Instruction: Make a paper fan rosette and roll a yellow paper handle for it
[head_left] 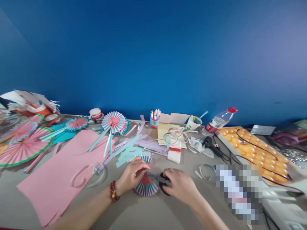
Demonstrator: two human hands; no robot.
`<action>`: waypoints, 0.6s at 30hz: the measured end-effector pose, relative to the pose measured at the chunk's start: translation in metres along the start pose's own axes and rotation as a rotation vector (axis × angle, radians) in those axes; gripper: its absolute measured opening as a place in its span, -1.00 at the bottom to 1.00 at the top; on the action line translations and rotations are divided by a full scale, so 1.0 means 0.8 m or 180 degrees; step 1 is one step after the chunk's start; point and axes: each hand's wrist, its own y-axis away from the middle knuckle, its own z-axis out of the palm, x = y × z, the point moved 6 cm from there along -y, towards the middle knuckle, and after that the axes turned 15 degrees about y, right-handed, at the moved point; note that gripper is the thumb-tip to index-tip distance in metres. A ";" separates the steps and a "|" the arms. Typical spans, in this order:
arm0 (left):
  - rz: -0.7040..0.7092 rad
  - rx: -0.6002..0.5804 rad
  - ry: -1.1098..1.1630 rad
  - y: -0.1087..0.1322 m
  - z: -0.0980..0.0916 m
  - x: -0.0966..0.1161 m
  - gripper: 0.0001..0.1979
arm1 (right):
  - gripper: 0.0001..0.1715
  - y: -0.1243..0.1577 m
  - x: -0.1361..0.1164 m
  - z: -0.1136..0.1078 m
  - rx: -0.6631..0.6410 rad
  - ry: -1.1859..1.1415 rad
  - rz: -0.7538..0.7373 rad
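Right hand (178, 185) gripping black-handled scissors (155, 176), fingers in the handle loops, blades pointing toward the left hand (134, 172); can't tell if they're cutting. Left hand pinching the gathered middle of a pleated striped paper fan (146, 188), which sits between the two hands, lower end spread just beside the right hand's scissors, upper end poking out past the left fingertips. Beaded bracelet (114, 191) on left wrist. Pink paper sheets (59, 172) left of left hand, clear curled strips (82, 179) lying on them. Pixelated patch right of right hand, contents can't be read; curled strip loop (207, 172) between. Just beyond left hand: mint paper strips (130, 153), then lilac paper strips (153, 147). Beyond right hand: white bundle with red band (174, 156), tape rings (170, 136) over yellow paper (163, 130). Off to its right, black glue gun (211, 143) and tray of yellow-orange balls (249, 148). Well left of left hand, large pink rosette fan (26, 148). Farther beyond the hands: round rosette fan (113, 123), pen cup (154, 122), paper cup (192, 125), red-capped bottle (213, 126) tilted right. Blue wall (153, 64) behind.
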 end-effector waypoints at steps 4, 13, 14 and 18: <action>0.0033 0.0004 -0.0028 0.000 -0.001 0.002 -0.84 | -0.74 -0.006 -0.006 -0.002 -0.0005 0.0008 -0.0020; -0.0018 0.0023 -0.0053 0.001 -0.002 -0.002 -0.85 | -0.75 -0.012 -0.010 0.002 -0.0057 -0.0033 -0.0031; -0.0022 0.0028 -0.0054 0.002 -0.002 -0.003 -0.85 | -0.75 -0.012 -0.010 0.002 -0.0082 -0.0034 -0.0029; -0.0029 0.0042 -0.0087 0.003 -0.002 -0.003 -0.86 | -0.75 -0.013 -0.009 0.004 -0.0193 -0.0029 -0.0047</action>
